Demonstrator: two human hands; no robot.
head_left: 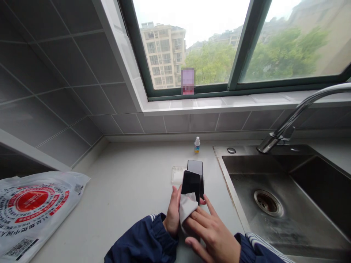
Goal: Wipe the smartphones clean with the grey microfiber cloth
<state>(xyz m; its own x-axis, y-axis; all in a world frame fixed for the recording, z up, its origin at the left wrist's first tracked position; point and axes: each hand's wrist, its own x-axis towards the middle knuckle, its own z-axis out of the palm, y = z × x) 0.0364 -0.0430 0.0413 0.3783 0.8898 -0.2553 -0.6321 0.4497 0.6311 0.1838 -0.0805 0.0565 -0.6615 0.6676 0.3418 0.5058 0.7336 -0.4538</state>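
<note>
My left hand [172,214] is closed around the side of a black-screened smartphone [191,182], held tilted above the counter. Over the lower part of its screen lies a light grey cloth [188,208]. The fingers of my right hand [210,230] press that cloth against the glass. Just behind, a second phone [195,166] lies on the counter, partly covered by the held one. A clear phone case [177,175] rests to its left. Farther back stands a small white-capped bottle [197,145] with a blue and yellow label.
To the right, a steel sink [238,190] is set into the white counter [131,175], with a chrome faucet [285,124] at its back edge. A printed plastic bag [38,208] lies at the left. Behind are a tiled wall and a window.
</note>
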